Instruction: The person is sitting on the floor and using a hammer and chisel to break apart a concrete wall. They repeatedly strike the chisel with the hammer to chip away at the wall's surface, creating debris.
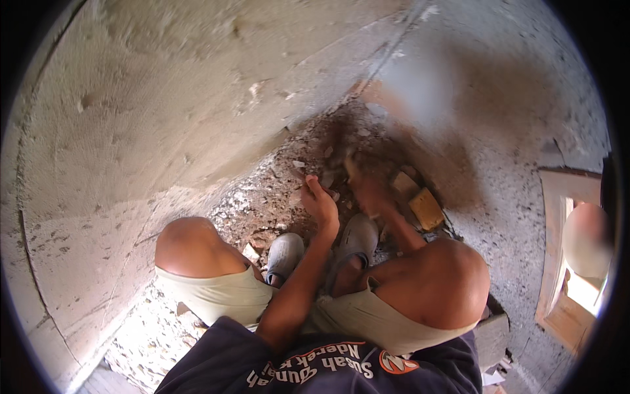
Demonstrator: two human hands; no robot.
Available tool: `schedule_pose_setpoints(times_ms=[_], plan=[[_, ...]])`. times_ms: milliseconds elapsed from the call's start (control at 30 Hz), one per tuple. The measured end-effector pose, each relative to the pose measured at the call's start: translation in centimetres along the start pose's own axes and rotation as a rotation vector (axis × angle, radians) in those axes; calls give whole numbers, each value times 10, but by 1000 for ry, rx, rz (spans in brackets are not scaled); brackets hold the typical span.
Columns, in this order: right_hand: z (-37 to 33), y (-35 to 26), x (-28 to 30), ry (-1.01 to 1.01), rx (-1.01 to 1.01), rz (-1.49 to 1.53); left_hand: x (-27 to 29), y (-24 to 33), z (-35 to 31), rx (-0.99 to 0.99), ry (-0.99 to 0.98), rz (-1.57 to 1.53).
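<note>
My left hand (321, 206) reaches down over broken rubble, its thumb side up and the fingers bent. A small grey edge shows beside those fingers, too little to name. Just to its right is my right hand (371, 194), blurred by motion and low over the dark debris. A pale tan, stick-like streak (352, 168) runs out from the far side of this hand; its kind is not clear. The rubble (266, 197) is loose brown soil with bits of plaster and stone. A yellowish block (426, 209) lies right of my right hand, a paler block (405, 186) beside it.
Rough plastered walls (164, 98) rise on the left and right (505, 164) and meet in a corner ahead. My grey shoes (286, 255) stand on the rubble between my bent knees. A wooden frame (554, 246) with a bright opening is at the right.
</note>
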State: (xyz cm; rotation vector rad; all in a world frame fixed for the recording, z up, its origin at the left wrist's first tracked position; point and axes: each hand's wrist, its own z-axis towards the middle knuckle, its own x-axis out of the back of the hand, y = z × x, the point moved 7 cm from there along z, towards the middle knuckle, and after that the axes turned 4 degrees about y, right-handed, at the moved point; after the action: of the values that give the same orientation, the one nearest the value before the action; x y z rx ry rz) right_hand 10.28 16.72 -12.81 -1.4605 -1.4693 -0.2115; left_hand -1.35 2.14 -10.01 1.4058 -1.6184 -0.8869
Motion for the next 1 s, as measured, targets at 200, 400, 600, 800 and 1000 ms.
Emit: schedule_pose_setpoints(times_ms=[200, 400, 600, 800, 1000], plan=[[-47, 16, -18, -285, -65, 222, -43, 14, -13, 111, -107, -48], [-40, 35, -7, -267, 21, -127, -83, 44, -37, 101, -222, -19], [-64, 32, 25, -108, -90, -15, -103, 48, -52, 117, -301, 23], [-64, 38, 36, -13, -125, 62, -116, 45, -46, -36, -410, 58], [-79, 52, 54, 60, -186, 141, -131, 41, -27, -77, -704, 365]])
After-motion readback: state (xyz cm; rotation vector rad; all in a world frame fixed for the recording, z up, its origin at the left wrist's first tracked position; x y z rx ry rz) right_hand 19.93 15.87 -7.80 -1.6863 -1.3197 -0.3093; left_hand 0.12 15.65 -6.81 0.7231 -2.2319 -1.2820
